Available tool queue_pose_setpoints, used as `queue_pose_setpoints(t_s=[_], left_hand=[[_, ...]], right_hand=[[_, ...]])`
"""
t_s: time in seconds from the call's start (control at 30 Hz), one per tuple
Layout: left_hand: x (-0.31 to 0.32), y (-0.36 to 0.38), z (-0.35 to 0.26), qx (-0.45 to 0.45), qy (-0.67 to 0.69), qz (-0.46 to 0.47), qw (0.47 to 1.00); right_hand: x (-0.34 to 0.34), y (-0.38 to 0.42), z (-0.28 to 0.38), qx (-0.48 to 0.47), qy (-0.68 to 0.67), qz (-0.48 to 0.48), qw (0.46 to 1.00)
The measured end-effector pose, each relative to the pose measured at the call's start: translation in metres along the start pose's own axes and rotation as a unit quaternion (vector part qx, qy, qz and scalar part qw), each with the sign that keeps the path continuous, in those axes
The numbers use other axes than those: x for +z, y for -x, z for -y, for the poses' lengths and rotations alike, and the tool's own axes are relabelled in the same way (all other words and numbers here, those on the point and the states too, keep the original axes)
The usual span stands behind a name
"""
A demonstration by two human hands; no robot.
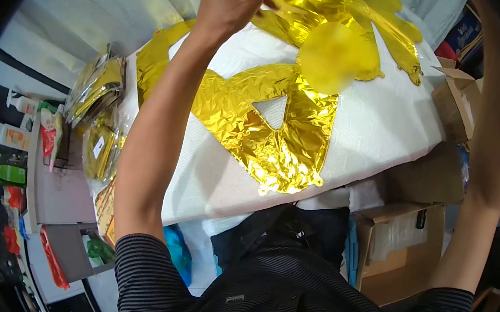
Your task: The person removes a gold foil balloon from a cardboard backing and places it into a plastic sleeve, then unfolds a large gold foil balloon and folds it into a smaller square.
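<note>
At the top edge my left hand [232,2] is partly cut off, with its fingers curled inward. What they hold, if anything, I cannot make out. Gold foil [320,5] lies just to its right in the picture. Below it, a flat gold foil balloon [237,103] with a triangular opening is spread on the white-covered table [380,130]. A blurred round yellow patch [331,58] covers part of the foil. More gold foil [156,61] lies under my left forearm. My right forearm reaches up along the right side, and its hand is outside the picture.
Clear packets of folded gold foil [95,91] lie at the table's left edge. Further left, bottles [8,135] stand by a grey cart [60,191]. Open cardboard boxes [401,254] sit at the right, one with clear plastic inside. A white curtain [114,1] hangs behind.
</note>
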State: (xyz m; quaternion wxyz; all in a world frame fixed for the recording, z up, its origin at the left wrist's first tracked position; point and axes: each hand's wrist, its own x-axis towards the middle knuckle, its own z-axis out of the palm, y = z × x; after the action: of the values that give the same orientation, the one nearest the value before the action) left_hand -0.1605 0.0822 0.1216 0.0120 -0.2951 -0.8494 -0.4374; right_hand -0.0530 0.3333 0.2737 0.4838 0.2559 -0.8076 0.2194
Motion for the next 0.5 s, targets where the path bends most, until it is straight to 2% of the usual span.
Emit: queue_pose_setpoints(t_s=[0.03, 0.07, 0.13, 0.17, 0.23, 0.33, 0.37, 0.43, 0.47, 0.5], left_hand=[[0.001, 0.003, -0.01, -0.011, 0.008, -0.02, 1.0], [0.002, 0.012, -0.019, 0.056, 0.074, -0.085, 0.992], [0.005, 0.02, 0.019, 0.193, 0.131, -0.175, 0.956], [0.006, 0.034, 0.032, 0.192, 0.13, -0.18, 0.956], [0.013, 0.075, 0.044, 0.238, 0.026, -0.157, 0.958], [0.024, 0.119, 0.071, 0.224, -0.042, -0.058, 0.972], [0.026, 0.129, 0.074, 0.206, -0.05, -0.038, 0.976], [0.025, 0.14, 0.09, 0.151, -0.069, 0.027, 0.986], [0.024, 0.142, 0.097, 0.15, -0.068, 0.027, 0.986], [0.024, 0.142, 0.102, 0.136, -0.092, 0.065, 0.984]], right_hand=[[-0.009, 0.013, 0.01, -0.018, 0.007, -0.015, 1.0], [-0.02, 0.025, 0.021, -0.043, 0.014, -0.029, 0.999], [-0.041, 0.063, 0.048, -0.093, 0.004, -0.027, 0.995], [-0.044, 0.088, 0.062, -0.104, -0.012, -0.002, 0.994], [-0.041, 0.149, 0.085, -0.066, -0.069, 0.099, 0.991], [-0.004, 0.231, 0.116, 0.016, -0.168, 0.232, 0.958], [0.011, 0.256, 0.121, 0.03, -0.212, 0.216, 0.953], [0.022, 0.286, 0.135, 0.01, -0.178, 0.253, 0.951], [0.028, 0.295, 0.139, 0.011, -0.179, 0.255, 0.95], [0.032, 0.302, 0.143, 0.026, -0.175, 0.252, 0.951]])
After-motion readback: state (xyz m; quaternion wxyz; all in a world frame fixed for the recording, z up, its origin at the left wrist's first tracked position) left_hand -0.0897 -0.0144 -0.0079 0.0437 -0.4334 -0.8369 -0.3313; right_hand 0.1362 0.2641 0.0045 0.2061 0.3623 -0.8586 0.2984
